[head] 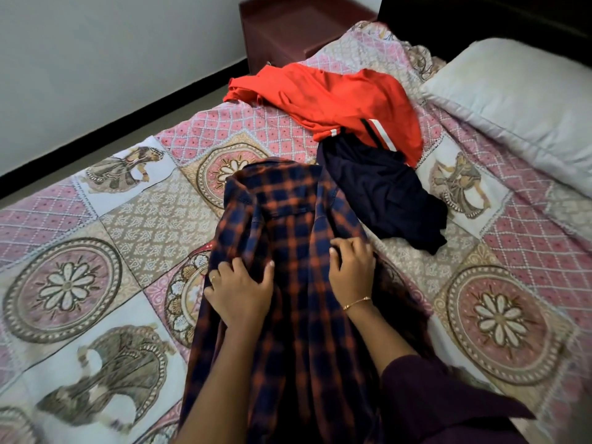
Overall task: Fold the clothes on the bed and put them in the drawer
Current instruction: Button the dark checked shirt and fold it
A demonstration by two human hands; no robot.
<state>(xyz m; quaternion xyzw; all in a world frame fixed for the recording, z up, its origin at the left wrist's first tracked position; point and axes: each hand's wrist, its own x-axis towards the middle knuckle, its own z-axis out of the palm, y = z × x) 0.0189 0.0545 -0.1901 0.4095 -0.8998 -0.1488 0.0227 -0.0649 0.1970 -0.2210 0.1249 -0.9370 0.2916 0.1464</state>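
Bed (105,219), covered by a patterned pink and beige sheet, is filling most of the view; wall (96,59) is running along 10 to 11 o'clock; dark cabinet (288,30) is standing at 12 o'clock, just beyond the bed's far edge; pillow (525,104) is lying at 2 o'clock on the bed; plaid shirt (288,245), navy and orange, is lying lengthwise on the sheet from centre down to 6 o'clock, collar end pointing toward 12 o'clock; red garment (333,97) is lying crumpled at 12 to 1 o'clock, well apart from the hands, its white-striped edge overlapping the navy garment (381,190); the navy garment is lying bunched at 1 to 2 o'clock of centre, just beside the shirt's collar end; left hand (240,290) is resting on the shirt's left side at 7 o'clock of centre, fingers bent, with cloth gathered between thumb and fingers; right hand (352,267) is resting on the shirt's right edge at 5 o'clock of centre, fingers curling onto the cloth, though whether they are pinching it cannot be told; bracelet (357,303) is circling the right wrist; ring (213,278) is showing on a left finger.
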